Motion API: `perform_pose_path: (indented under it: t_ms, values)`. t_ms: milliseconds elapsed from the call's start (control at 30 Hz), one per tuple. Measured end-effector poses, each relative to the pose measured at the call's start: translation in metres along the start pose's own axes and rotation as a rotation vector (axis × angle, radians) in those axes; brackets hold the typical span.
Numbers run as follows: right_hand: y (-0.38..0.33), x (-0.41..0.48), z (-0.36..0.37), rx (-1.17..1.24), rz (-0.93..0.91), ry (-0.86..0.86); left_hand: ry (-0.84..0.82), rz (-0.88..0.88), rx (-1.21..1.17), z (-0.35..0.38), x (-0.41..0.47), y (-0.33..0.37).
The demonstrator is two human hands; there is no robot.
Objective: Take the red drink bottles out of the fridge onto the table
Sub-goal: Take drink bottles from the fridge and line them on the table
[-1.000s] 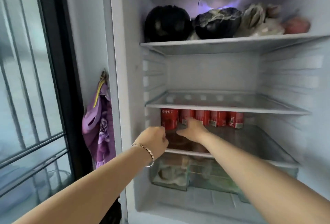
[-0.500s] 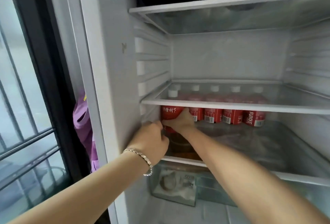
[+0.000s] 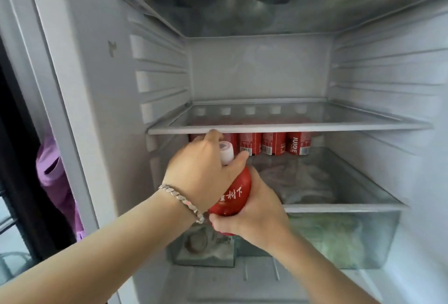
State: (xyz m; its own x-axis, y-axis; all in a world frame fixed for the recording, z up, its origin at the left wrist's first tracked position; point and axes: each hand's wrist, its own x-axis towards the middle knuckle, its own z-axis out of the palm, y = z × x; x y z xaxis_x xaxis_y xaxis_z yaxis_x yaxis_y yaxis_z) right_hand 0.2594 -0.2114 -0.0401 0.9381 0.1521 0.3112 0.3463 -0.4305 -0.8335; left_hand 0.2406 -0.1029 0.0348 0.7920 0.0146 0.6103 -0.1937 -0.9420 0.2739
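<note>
**Both hands on one red bottle at the fridge front**

Label on the held red drink bottle (image 3: 234, 194): white Chinese characters, "树下" readable, the rest hidden by the hand. The rightmost of the row of red bottles (image 3: 274, 143) at the back reads "JUICE" in white, running vertically. Barcodes show on white strips low on several labels; their small print is too blurred to read.

The held bottle has a glossy red wrap, rounded shoulder, and a white cap (image 3: 227, 153) with a pale band. Its long axis is close to upright, tilted a little. The cap points up and back into the fridge (image 3: 259, 68), the base down toward the person.

It sits at the left front of the fridge, in front of the lower shelf (image 3: 339, 206) edge, above the clear crisper drawer (image 3: 373, 238), and apart from the row.

The left hand (image 3: 201, 170), with a silver bracelet (image 3: 181, 200) on the wrist, wraps the neck, thumb just under the cap. The right hand (image 3: 254, 214) grips the lower body and base, fingers curled round it.

The row stands upright under the glass shelf (image 3: 278, 130), with white caps visible through the glass. Its left end is partly hidden by the left hand. A purple bag (image 3: 48, 170) hangs outside the fridge's left wall.
</note>
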Motion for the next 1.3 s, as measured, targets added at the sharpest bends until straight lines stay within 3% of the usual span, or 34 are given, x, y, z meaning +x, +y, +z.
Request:
perform_pose_path:
  t_ms: [100,233,267,333,400,433,500,600,800,1000,1233,1300]
  values:
    - [0.003,-0.006,-0.013,-0.025,-0.042,-0.023,-0.012,0.157,0.063,0.007,0.007,0.015]
    - [0.013,0.009,-0.062,0.016,0.001,-0.433,-0.062,0.236,0.106,0.015,0.018,0.027]
    - [0.021,0.019,-0.073,0.071,0.015,-0.389,-0.05,0.25,0.117,0.017,0.019,0.03]
    - [0.037,0.047,-0.09,0.221,0.135,-0.075,-0.006,0.28,0.139,0.02,0.019,0.03]
    - [0.056,0.079,-0.103,0.202,0.338,0.255,0.038,0.297,0.123,0.025,0.018,0.031]
    - [0.067,0.098,-0.105,0.152,0.441,0.303,0.058,0.303,0.117,0.026,0.017,0.03]
    - [0.081,0.125,-0.107,0.035,0.505,0.275,0.092,0.32,0.097,0.029,0.018,0.029]
    - [0.099,0.154,-0.109,-0.055,0.458,0.269,0.11,0.34,0.048,0.032,0.02,0.024]
    - [0.115,0.186,-0.108,0.094,0.486,0.433,0.173,0.389,0.032,0.038,0.023,0.019]
    - [0.103,0.161,-0.106,0.064,0.439,0.537,0.213,0.422,0.029,0.041,0.025,0.016]
    - [0.082,0.091,-0.095,0.079,0.493,0.354,0.133,0.367,0.076,0.035,0.023,0.019]
    - [0.074,0.063,-0.092,0.097,0.441,0.373,0.109,0.357,0.071,0.032,0.023,0.021]
